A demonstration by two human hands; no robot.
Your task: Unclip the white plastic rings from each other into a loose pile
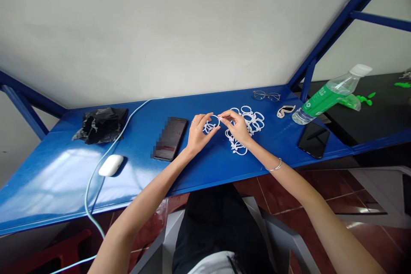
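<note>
Both of my hands are above the blue table and meet at one thin white loop. My left hand curves around the loop's left side, its thumb and fingers holding it. My right hand pinches the loop's right side, where a small white piece shows between the fingertips. A few similar white loops lie behind or under my left hand. Beside and partly beneath my right hand spreads a pile of white loops, each with a small knot-like piece; my hand hides some of them.
On the blue table lie a dark phone, a white case, a crumpled black bag and a pale cable. To the right are glasses, a white clip-like item, a water bottle and another phone.
</note>
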